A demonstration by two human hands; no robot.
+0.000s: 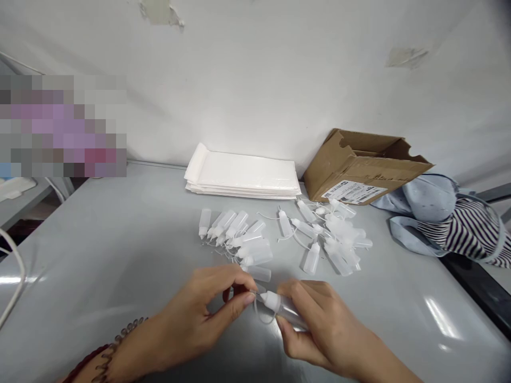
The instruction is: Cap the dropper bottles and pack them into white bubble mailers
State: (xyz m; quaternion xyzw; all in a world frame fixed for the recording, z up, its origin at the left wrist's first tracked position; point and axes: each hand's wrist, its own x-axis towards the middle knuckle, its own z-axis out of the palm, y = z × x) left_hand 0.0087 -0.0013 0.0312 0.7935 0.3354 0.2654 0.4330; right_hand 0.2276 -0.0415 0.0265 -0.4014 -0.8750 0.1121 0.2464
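My right hand [319, 322] is closed around a small clear needle-tip squeeze bottle [292, 313], held tilted with its white cap [272, 301] toward the left. At the needle end, my left hand [203, 314] pinches thumb and forefinger together on the bottle's small tip cover, mostly hidden by the fingertips. A thin white strap [261, 318] loops from there back to the bottle's neck. Just beyond my hands lies a group of similar bottles [255, 251] on the grey table [120, 239]. A second, looser pile of bottles [341, 234] spreads to the right.
White padded envelopes [247, 173] are stacked against the wall. Right of them an open cardboard box [359, 167] leans tilted, with a label on its side. Light-blue and striped cloth [451, 223] lies at the right edge. A white cable [16, 276] hangs at the left.
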